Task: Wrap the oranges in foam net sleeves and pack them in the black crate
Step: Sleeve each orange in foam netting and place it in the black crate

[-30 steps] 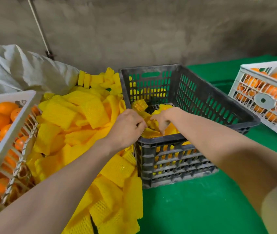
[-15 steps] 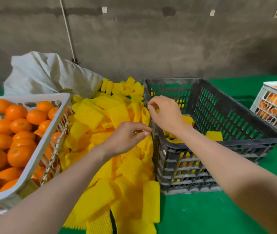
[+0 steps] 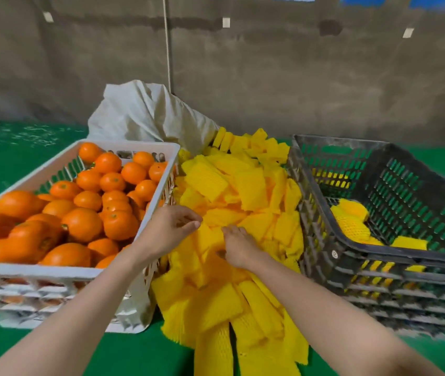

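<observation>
Green tabletop [image 3: 134,356] carrying a pile of yellow foam net sleeves [image 3: 243,191]. Black crate [image 3: 406,289], right of the pile and touching it, holds a few sleeved oranges [image 3: 351,221]. White crate [image 3: 53,270] of bare oranges [image 3: 82,223], left of the pile. Left hand [image 3: 171,230] hovers, loosely curled, over the pile's left edge. Right hand [image 3: 240,249] rests on the pile, fingers sunk among the sleeves; its grip cannot be told.

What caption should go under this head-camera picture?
Packing time: left hand and right hand at the yellow foam sleeves, between a white crate of oranges and the black crate.
</observation>
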